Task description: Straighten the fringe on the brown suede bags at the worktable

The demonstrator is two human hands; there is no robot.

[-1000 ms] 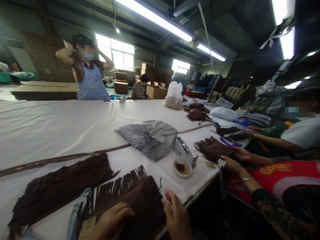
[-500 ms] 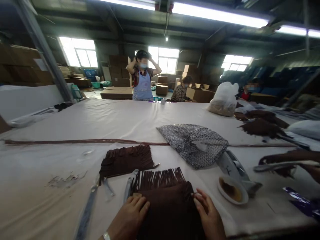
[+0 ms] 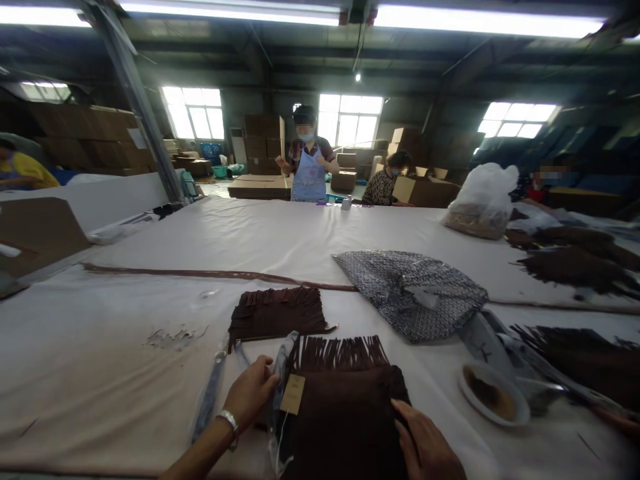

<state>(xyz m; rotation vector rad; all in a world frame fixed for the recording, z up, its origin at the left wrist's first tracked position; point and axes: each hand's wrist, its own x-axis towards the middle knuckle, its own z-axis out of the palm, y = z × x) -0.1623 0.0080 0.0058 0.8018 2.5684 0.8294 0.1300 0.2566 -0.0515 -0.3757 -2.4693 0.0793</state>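
Observation:
A dark brown fringed leather piece point(image 3: 345, 420) lies at the front of the white-covered table, its fringe pointing away. On its left edge rests a tan tag point(image 3: 293, 394) with a white string. My left hand point(image 3: 253, 390), with a bracelet at the wrist, is left of the tag, its fingers closed together near a grey-blue strap point(image 3: 284, 357); what they hold, if anything, is hidden. My right hand point(image 3: 425, 440) grips the right edge of the leather piece. Behind lies a second brown fringed piece point(image 3: 277, 313).
A patterned plastic sheet point(image 3: 415, 290) and a white dish of brown liquid point(image 3: 493, 393) lie to the right. Further back stand a filled plastic bag point(image 3: 480, 200) and brown fringed pieces point(image 3: 583, 267). A person in an apron point(image 3: 309, 167) stands across the table.
My left hand has lifted off the leather piece and moved up and left, uncovering the tag. The view has turned left. The person across has lowered their arms.

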